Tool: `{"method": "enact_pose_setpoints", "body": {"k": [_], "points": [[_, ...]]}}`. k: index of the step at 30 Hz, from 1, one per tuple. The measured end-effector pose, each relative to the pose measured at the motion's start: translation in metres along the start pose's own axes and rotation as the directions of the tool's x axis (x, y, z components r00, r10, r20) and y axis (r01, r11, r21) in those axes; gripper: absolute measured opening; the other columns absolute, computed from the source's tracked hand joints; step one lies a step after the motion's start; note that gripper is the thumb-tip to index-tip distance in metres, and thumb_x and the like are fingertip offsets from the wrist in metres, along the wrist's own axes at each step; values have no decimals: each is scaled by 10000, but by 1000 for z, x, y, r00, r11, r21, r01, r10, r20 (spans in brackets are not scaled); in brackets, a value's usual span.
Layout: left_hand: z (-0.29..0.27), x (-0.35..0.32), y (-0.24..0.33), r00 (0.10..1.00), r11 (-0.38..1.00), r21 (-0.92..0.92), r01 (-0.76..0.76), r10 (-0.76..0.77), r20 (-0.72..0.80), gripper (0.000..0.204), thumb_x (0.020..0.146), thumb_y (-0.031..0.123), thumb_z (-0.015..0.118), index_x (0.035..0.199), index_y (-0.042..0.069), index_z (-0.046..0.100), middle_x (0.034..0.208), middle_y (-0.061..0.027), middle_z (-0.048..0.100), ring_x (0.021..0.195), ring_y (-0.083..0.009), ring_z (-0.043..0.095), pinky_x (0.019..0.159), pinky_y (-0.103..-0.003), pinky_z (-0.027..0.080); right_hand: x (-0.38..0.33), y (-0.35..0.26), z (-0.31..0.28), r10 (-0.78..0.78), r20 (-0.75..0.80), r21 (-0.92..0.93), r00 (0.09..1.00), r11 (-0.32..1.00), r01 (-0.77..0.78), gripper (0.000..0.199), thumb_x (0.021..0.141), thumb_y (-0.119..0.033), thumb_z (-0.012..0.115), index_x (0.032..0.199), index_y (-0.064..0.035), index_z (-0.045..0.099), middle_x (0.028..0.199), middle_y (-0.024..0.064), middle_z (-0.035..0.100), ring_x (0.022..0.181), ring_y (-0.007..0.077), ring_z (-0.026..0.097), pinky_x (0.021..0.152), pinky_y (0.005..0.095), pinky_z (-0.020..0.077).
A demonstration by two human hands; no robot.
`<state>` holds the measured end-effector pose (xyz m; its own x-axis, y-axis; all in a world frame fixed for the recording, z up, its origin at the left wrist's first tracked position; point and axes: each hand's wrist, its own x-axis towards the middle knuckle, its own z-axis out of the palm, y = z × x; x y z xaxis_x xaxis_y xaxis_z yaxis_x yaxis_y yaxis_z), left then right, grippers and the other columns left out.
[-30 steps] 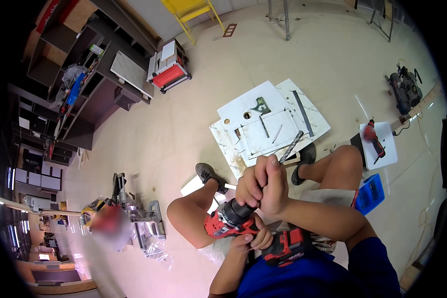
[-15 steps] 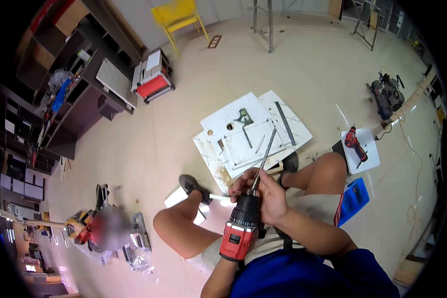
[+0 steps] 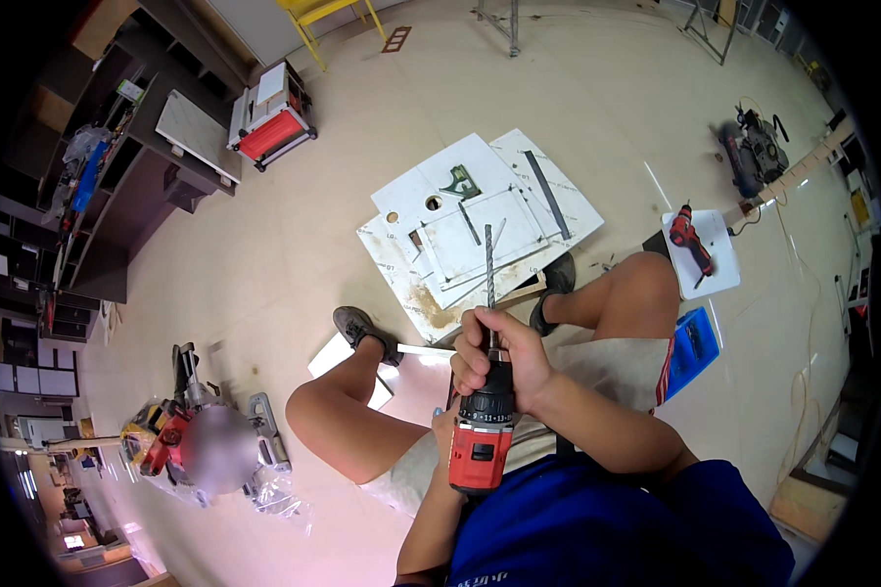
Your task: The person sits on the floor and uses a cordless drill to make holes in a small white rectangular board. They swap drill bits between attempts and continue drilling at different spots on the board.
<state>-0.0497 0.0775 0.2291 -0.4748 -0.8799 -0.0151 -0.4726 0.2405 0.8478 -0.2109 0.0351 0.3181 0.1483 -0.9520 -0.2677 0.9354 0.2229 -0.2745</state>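
Holding a red and black drill in front of the blue shirt, between the bent left leg and bent right leg. Clamped around the drill's black nose and the bottom of the long gray bit by the right hand, with fingers curled in. Under the drill, and mostly hidden by it, the left hand; cannot tell how its fingers close. Pointing away with the bit, its tip seen over the stacked white boards; cannot tell how far above. Well past the hands, the far edges of the boards. A wide stretch of tan floor left of the boards, and more past their far corners. Less room on the right: just beyond the right knee, a small white board with another red drill inside its edges, and near that a blue tray.
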Motion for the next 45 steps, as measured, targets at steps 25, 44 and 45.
{"method": "enact_pose_setpoints", "body": {"k": [25,44,45], "points": [[17,-10,-14,981,968,162,-192,185,56,131,853,163,633,848,36,601,736,-60,591,691,-181,579,638,-325,475,-6,26,-27,-48,-98,-111,994,993,37,420,1053,-403,326,715,-154,353,578,56,443,517,217,507,586,409,485],[26,-7,-11,983,978,111,-177,171,66,131,856,168,634,879,43,602,746,-71,593,695,-197,580,634,-336,473,-9,30,-23,-63,27,-81,998,995,65,401,1047,-366,360,765,-93,437,595,82,488,529,233,526,655,433,487],[26,-6,-11,983,978,108,-177,171,67,131,856,168,634,881,44,603,747,-71,593,695,-198,580,634,-337,473,-10,30,-22,-67,39,-101,997,992,70,396,1050,-361,342,765,-100,430,589,76,476,527,230,516,674,442,476]]}}
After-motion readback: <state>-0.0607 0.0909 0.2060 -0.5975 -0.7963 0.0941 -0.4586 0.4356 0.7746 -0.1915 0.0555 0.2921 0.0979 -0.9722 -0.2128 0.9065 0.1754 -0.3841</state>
